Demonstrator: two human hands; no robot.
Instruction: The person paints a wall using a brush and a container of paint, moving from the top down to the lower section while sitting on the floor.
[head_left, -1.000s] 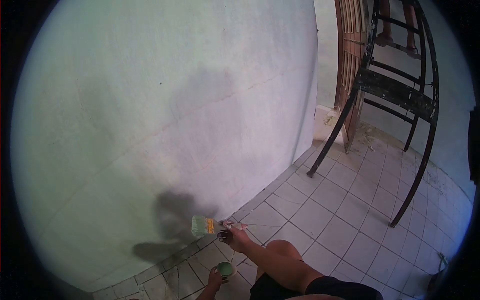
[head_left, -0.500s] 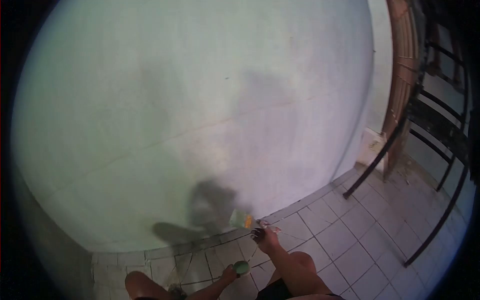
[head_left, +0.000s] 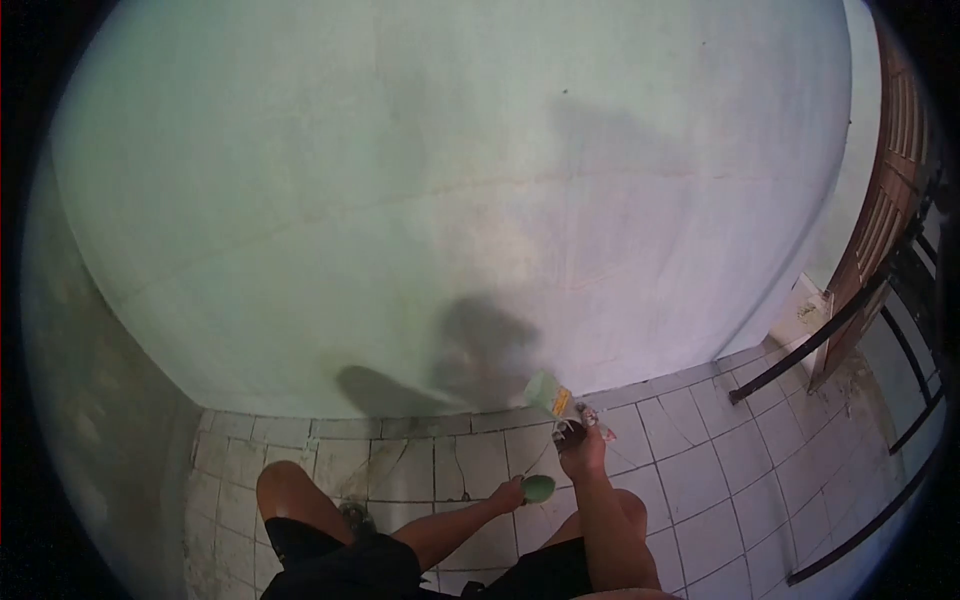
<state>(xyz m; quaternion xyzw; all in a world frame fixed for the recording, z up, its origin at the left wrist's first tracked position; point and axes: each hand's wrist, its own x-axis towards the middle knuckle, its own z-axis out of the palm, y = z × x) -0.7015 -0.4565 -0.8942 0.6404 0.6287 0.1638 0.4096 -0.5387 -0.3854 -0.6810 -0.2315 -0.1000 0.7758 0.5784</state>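
My right hand (head_left: 583, 456) is closed around the handle of a wide paintbrush (head_left: 548, 394). The brush has a pale green head and an orange label, and it points up and left near the foot of the wall (head_left: 330, 270). Some crumpled wrapping shows beside these fingers. Lower down, my left hand (head_left: 509, 494) grips a small cup (head_left: 538, 489) with a green inside, held between my knees above the floor. Whether the bristles touch the wall cannot be made out. Pale green covers the wall's left part, and its right part looks whiter.
Light square tiles (head_left: 700, 450) cover the floor up to the wall's base. At right stands a dark metal frame (head_left: 830, 335) with long curved bars, near a brown wooden door (head_left: 890, 180). A darker side wall (head_left: 120, 430) rises at left.
The view has shifted, so the wall, frame and both hands sit differently in the picture. Both hands still hold the paintbrush and cup. More of my legs shows now.
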